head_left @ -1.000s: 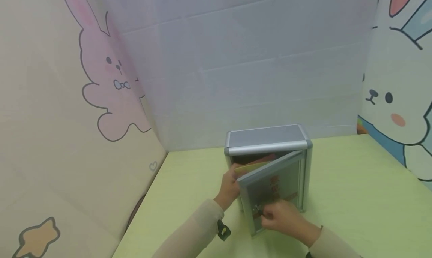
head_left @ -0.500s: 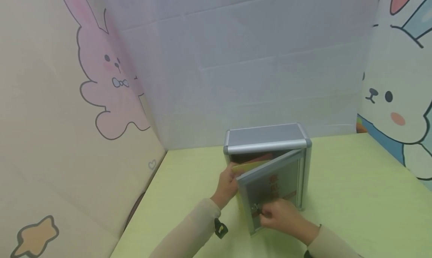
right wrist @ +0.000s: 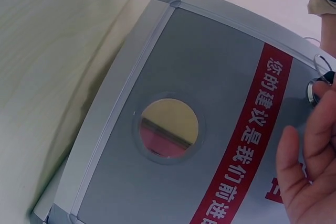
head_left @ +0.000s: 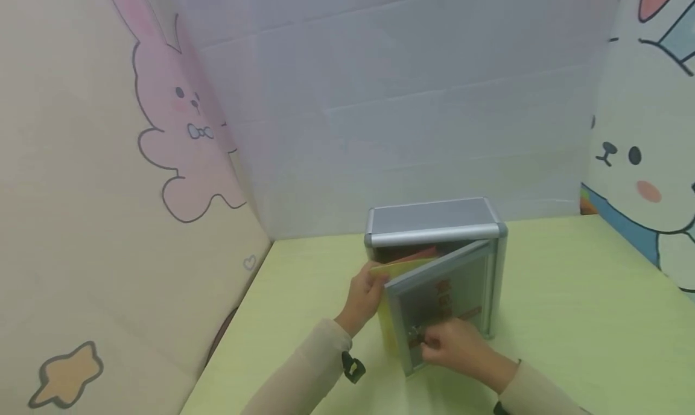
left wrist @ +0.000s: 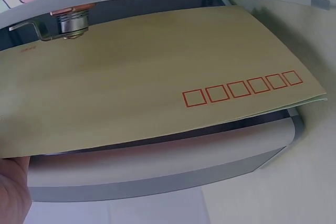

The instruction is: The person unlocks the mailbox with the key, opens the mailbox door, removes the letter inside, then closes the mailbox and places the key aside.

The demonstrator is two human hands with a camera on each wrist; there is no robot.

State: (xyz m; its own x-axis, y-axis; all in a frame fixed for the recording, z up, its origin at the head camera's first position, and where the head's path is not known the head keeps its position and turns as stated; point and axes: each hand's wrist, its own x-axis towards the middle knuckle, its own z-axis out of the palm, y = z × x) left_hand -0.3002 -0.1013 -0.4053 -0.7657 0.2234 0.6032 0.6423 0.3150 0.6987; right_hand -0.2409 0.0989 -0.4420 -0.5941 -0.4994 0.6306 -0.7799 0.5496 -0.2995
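- On the pale green table point(head_left: 570, 318), seen from the head, stands a metal suggestion box point(head_left: 434, 219) with its hinged door point(head_left: 464, 282) ajar. A yellow envelope point(head_left: 399, 268) stands upright in the gap between box and door; the left hand point(head_left: 362, 299) pinches its left edge. The right hand point(head_left: 456, 347) is curled at the door lock point(head_left: 415, 333). If the door swings inward now, it could crease the envelope or nip the left fingers. Behind it shows a reddish sheet point(head_left: 426, 253), which might be dragged along if the two cling together.

- From the left wrist, the envelope's printed postcode squares point(left wrist: 242, 86) face the door. The bent lock cam point(left wrist: 32, 27) juts toward the paper and could snag or tear it if it is drawn sideways too close. A doubled lower corner hints at more than one layer, so one might slip loose.

- From the right wrist, yellow and pink show through the round window point(right wrist: 169, 128). The right fingers seem to pinch the key at the frame's edge, its key ring point(right wrist: 321, 64) beside them; a sharp twist or downward tug could strain the key.
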